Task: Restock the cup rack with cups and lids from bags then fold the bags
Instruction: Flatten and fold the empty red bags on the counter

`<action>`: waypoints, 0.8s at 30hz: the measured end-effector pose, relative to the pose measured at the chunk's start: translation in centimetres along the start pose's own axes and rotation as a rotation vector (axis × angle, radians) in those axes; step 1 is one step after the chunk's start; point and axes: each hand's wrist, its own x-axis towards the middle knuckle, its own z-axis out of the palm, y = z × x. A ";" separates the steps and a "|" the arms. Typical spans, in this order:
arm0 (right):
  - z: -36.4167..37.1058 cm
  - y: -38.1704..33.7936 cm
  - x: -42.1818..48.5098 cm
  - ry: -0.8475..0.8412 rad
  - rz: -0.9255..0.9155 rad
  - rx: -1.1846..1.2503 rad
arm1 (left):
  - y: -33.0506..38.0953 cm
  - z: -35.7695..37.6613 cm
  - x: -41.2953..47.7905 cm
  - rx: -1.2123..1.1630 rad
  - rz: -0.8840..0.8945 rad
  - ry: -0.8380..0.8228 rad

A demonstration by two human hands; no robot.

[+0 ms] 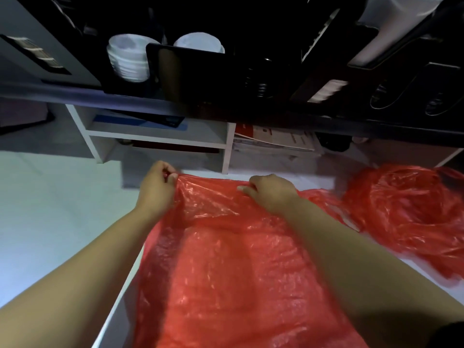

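Observation:
A large red plastic bag lies spread flat on the white surface in front of me. My left hand pinches its far left corner. My right hand grips the far edge about a hand's width to the right. A second red bag sits crumpled at the right. On the dark counter above, the black cup rack holds a stack of white cups and a second white stack beside it.
A white shelf unit with blue and dark flat items stands under the dark counter edge. Papers and red-printed packets fill the compartment to its right. Dark machines occupy the upper right.

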 end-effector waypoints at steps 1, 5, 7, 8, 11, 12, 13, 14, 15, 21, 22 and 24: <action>-0.1 0.3 0.1 0.006 0.006 -0.026 | -0.2 -0.5 0.3 -0.001 -0.007 0.022; -0.4 1.3 0.5 -0.014 0.037 -0.021 | -0.9 -1.9 1.1 0.031 -0.044 0.096; -0.4 1.9 0.6 -0.033 0.056 0.035 | -1.1 -2.0 1.1 0.033 -0.088 0.106; -0.3 2.2 0.5 -0.030 0.066 0.058 | -1.3 -1.9 1.1 0.041 -0.096 0.100; -0.3 3.2 0.1 -0.002 0.096 0.078 | -2.0 -1.5 0.9 0.032 -0.107 0.076; -0.3 3.4 0.0 -0.001 0.108 0.079 | -2.2 -1.4 0.9 0.023 -0.111 0.075; -0.3 3.7 -0.1 -0.007 0.121 0.080 | -2.4 -1.4 0.9 0.014 -0.116 0.073; -0.4 3.9 -0.2 -0.016 0.136 0.079 | -2.5 -1.4 1.0 0.007 -0.118 0.075; -0.4 4.2 -0.3 -0.027 0.156 0.075 | -2.6 -1.4 1.1 0.002 -0.120 0.078; -0.6 5.9 -0.9 -0.060 0.242 0.105 | -2.9 -1.6 1.6 -0.012 -0.131 0.080; -0.6 6.2 -1.0 -0.050 0.253 0.099 | -2.9 -1.5 1.6 -0.021 -0.132 0.076; -0.5 6.5 -1.0 -0.036 0.276 0.095 | -2.7 -1.4 1.6 -0.028 -0.132 0.068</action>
